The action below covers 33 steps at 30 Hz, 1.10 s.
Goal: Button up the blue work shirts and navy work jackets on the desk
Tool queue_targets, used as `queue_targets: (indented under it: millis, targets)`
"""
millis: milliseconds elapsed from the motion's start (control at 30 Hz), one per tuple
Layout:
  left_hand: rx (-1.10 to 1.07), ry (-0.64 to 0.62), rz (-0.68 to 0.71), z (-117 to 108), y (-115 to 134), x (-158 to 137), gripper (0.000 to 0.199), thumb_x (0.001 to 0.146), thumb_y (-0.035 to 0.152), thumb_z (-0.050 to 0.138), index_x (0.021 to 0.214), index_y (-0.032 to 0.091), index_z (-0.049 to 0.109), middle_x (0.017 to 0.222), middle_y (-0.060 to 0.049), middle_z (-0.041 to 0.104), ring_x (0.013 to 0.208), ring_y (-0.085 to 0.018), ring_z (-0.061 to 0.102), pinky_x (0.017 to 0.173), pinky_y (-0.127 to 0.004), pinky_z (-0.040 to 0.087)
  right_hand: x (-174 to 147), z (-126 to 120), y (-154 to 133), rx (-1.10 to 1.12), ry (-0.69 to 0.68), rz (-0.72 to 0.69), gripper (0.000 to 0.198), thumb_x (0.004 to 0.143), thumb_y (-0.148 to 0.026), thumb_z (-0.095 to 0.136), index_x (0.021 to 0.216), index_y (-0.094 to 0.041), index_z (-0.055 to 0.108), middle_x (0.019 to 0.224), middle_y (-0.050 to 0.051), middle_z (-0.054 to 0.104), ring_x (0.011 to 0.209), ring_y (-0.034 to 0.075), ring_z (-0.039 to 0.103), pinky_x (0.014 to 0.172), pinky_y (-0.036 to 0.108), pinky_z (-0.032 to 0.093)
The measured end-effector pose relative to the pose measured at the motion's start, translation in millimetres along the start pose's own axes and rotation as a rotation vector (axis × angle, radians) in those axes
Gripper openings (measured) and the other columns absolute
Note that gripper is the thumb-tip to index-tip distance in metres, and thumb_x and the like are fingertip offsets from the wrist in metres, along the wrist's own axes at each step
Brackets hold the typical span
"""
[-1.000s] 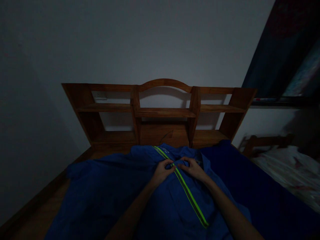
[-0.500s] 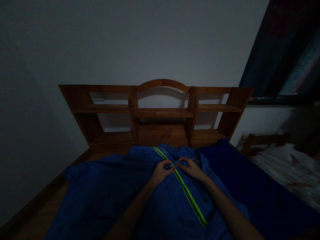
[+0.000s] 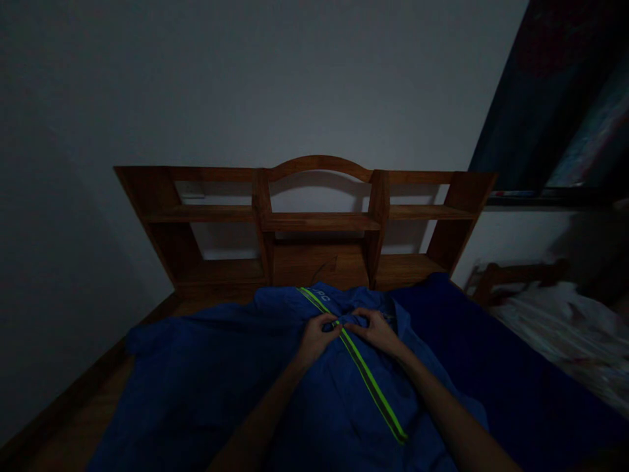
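A blue work jacket (image 3: 206,367) lies spread out in front of me, with a yellow-green reflective stripe (image 3: 369,379) running slantwise across it and pale lettering near its far end. My left hand (image 3: 317,335) pinches the jacket's cloth at the stripe between thumb and fingers. Just right of it, my right hand (image 3: 376,330) also grips the cloth, its fingertips almost meeting the left ones. The small fold between the fingertips is too dark to make out in detail.
Behind the jacket stands a wooden headboard with shelves (image 3: 322,223) against a pale wall (image 3: 295,78). A dark blue cloth (image 3: 472,347) spreads to the right. Further right are whitish plastic bags (image 3: 574,328) and a dark window (image 3: 540,118). The room is dim.
My right fingertips have shifted slightly left, closer to the left hand. The jacket lies as before.
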State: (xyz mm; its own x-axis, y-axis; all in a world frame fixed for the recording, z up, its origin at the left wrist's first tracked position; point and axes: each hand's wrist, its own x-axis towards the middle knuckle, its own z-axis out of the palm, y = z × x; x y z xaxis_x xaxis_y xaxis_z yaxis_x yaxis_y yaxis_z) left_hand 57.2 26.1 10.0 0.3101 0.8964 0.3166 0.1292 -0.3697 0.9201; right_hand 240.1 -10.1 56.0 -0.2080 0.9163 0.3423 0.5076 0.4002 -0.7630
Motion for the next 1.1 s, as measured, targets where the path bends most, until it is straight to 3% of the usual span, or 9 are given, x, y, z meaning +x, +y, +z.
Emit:
queue_targets:
  millis: [500, 700, 1100]
  targets:
    - [0.126, 0.032, 0.056, 0.5, 2.5, -2.8, 0.015, 0.074, 0.025, 0.059, 0.085, 0.018, 0.066, 0.083, -0.001, 0.067, 0.081, -0.015, 0.062, 0.076, -0.023, 0.046, -0.5, -0.4, 4.9, 0.012, -0.004, 0.008, 0.027, 0.077, -0.042, 0.061, 0.088, -0.018, 0.064, 0.085, 0.001, 0.067, 0.084, 0.019, 0.061, 0.077, 0.028, 0.044]
    - [0.166, 0.054, 0.037, 0.7, 3.5, -3.6, 0.017, 0.073, 0.027, 0.06, 0.087, 0.019, 0.066, 0.087, -0.002, 0.068, 0.083, -0.015, 0.062, 0.078, -0.025, 0.046, -0.6, -3.2, 1.2, 0.066, -0.067, -0.008, 0.022, 0.078, -0.037, 0.06, 0.088, -0.018, 0.065, 0.085, 0.0, 0.067, 0.081, 0.018, 0.06, 0.074, 0.026, 0.044]
    - [0.073, 0.007, -0.005, -3.0, 4.5, -2.5, 0.025, 0.076, 0.037, 0.059, 0.092, 0.019, 0.065, 0.095, -0.004, 0.068, 0.092, -0.019, 0.062, 0.085, -0.03, 0.046, -1.0, -0.5, 2.2, 0.061, -0.011, -0.021, 0.02, 0.079, -0.037, 0.06, 0.085, -0.018, 0.063, 0.081, -0.001, 0.064, 0.078, 0.016, 0.058, 0.073, 0.025, 0.043]
